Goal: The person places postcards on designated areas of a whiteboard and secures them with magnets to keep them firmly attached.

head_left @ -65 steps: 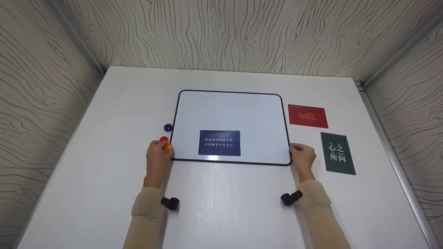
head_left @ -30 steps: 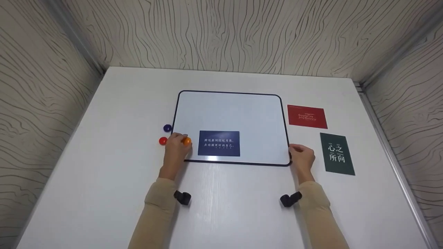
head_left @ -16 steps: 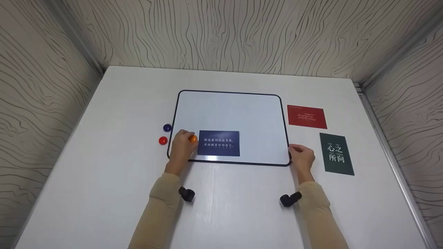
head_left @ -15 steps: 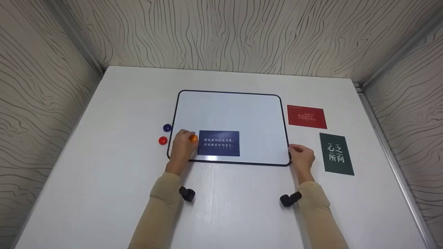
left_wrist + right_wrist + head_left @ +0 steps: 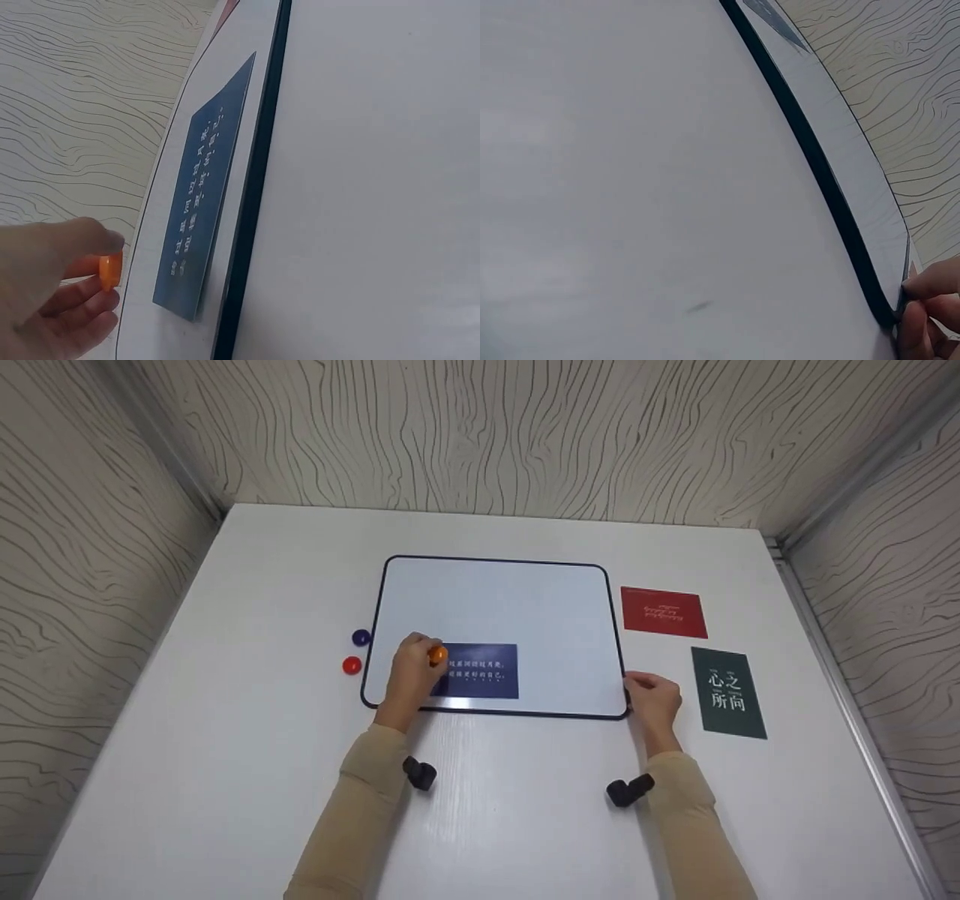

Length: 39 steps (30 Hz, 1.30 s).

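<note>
My left hand (image 5: 411, 679) pinches a round orange magnet (image 5: 438, 655) between thumb and fingers, over the left edge of a dark blue card (image 5: 484, 669) with white writing. That card lies on the lower part of a whiteboard (image 5: 495, 600) with a thin black frame. In the left wrist view, the magnet (image 5: 110, 271) stands on edge under the thumb, beside the card's end. At the board's lower right corner, my right hand (image 5: 655, 701) pinches the frame; the right wrist view has thumb and fingers (image 5: 930, 281) around that edge.
Left of the board lie a purple magnet (image 5: 361, 637) and a red magnet (image 5: 352, 665) on the white table (image 5: 247, 735). To its right are a red card (image 5: 664, 612) and a dark green card (image 5: 729, 692). Patterned walls (image 5: 465, 435) stand behind and at both sides.
My left hand has carried the orange magnet from beside the red one, rightward across the board's left edge, to the blue card's left side. The right hand has stayed at the frame.
</note>
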Available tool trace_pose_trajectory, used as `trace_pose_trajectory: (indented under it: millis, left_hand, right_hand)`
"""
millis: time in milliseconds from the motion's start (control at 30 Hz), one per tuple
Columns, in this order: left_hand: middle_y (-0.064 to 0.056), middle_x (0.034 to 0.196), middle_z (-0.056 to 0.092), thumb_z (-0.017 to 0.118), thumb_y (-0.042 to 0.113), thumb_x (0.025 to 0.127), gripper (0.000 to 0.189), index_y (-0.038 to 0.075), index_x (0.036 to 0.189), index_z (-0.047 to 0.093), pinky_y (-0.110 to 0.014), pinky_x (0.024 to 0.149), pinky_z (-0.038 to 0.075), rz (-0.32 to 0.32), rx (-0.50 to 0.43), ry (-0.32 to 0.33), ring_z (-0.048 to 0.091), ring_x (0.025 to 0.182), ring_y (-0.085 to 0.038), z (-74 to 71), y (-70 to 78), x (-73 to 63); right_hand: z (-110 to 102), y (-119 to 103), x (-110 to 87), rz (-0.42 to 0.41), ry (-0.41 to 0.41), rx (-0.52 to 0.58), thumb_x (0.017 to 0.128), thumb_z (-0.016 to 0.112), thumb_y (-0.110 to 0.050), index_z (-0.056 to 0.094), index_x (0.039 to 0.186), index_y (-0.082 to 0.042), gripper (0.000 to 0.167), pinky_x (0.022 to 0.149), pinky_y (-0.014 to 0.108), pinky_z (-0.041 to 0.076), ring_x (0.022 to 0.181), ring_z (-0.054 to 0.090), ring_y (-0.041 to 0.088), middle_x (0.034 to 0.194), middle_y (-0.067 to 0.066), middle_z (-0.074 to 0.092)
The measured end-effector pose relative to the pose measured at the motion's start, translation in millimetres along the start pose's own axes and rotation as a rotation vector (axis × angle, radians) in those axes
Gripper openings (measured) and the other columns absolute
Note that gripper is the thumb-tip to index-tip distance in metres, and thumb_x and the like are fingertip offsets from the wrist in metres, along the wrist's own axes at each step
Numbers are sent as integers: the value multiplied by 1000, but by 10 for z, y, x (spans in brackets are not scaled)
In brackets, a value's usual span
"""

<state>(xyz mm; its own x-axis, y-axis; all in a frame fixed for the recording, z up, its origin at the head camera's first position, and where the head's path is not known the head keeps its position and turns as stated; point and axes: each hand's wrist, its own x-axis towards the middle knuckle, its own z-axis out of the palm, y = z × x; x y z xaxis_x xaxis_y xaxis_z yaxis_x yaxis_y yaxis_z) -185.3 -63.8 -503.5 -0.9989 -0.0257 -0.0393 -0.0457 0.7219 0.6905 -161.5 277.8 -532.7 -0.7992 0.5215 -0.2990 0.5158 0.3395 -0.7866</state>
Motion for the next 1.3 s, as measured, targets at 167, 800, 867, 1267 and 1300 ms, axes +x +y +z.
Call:
trace_pose_trajectory:
  millis: [167,800,867,1267,1300]
  left_hand:
    - [-15,120,61,69,9,87,34,1,120,64,-35,105,50,13,-2,-14,60,114,-26,25,65,26]
    - [-16,116,63,68,7,87,31,-1,117,66,-35,100,53,112,28,-32,61,112,-28,176,199,137]
    - [-16,116,64,68,7,87,30,-1,116,66,-35,99,53,122,33,-39,62,111,-27,191,214,152]
    - [-15,113,66,66,7,89,28,-1,115,67,-34,98,54,145,66,-60,64,109,-27,224,241,202]
    - [-15,113,66,66,7,88,28,-1,115,67,-34,98,54,151,65,-65,64,109,-27,226,244,208]
  right_hand:
    - [-16,-36,27,21,-33,-19,96,54,-16,63,122,-2,32,84,23,52,107,60,23,126,20,62]
    - [-70,-137,24,16,-22,-151,93,56,-14,67,115,2,29,86,33,56,103,64,30,121,24,65]
    - [-76,-147,26,18,-18,-172,93,57,-14,67,115,2,29,92,38,55,108,64,33,121,24,65]
    - [-139,-112,101,96,-117,-91,93,59,-16,64,121,1,33,87,26,55,89,66,13,126,21,64]
    - [-140,-107,103,100,-119,-86,93,59,-16,64,121,0,33,88,27,55,88,66,12,126,21,64]
